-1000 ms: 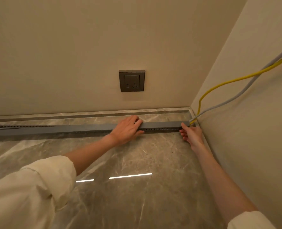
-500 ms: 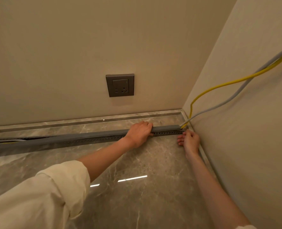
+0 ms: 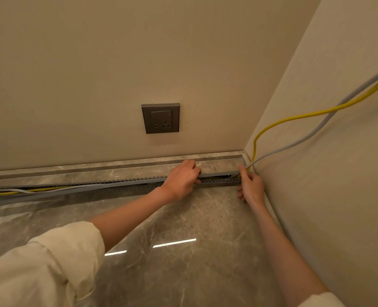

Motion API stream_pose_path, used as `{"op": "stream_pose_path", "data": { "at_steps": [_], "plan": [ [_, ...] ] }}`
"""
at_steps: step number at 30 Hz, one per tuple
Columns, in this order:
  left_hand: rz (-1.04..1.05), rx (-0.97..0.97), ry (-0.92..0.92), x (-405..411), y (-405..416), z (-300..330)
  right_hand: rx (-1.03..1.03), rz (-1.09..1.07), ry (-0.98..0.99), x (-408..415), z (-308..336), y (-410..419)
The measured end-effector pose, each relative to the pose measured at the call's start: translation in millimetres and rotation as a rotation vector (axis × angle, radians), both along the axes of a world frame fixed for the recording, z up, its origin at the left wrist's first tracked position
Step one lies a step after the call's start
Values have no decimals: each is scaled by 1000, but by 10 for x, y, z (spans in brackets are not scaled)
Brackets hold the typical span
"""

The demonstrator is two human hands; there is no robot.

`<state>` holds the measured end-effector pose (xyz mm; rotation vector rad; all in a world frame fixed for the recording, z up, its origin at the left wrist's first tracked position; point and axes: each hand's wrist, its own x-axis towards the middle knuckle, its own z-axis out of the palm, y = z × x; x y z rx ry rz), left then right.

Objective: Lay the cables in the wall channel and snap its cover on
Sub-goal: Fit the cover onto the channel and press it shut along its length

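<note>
The channel [image 3: 219, 181] lies on the floor [image 3: 183, 218] along the wall (socket [image 3: 160, 118] above), cables [image 3: 28, 190] inside.

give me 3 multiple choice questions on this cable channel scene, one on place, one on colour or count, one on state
1. Where is the right hand?
A. at the channel's corner end
B. on the socket
C. at the channel's far left end

2. What colours are the cables coming down the right wall?
A. red and black
B. yellow and grey
C. both white

3. What state is the cover in?
A. snapped on along its whole length
B. not fully on, cables showing at the left
C. missing

Answers:
1. A: it sits by the corner where the cables enter the channel.
2. B: one yellow and one grey cable hang along the wall.
3. B: the left hand grips the cover mid-length, while yellow and grey cable lie exposed to the left.
</note>
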<state>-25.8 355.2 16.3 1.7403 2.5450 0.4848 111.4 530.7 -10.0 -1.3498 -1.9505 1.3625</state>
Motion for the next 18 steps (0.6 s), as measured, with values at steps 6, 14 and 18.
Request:
{"op": "stream_pose_path", "data": {
  "at_steps": [6,14,18],
  "plan": [
    [-12,42,4,-24,-41,168,-123,-12,122,-79,47,21],
    [25,45,-17,-107,-140,331,-397,-91,515,-231,205,-56],
    [20,76,-3,-110,-170,432,-424,-172,569,-290,224,-56]
  ]
}}
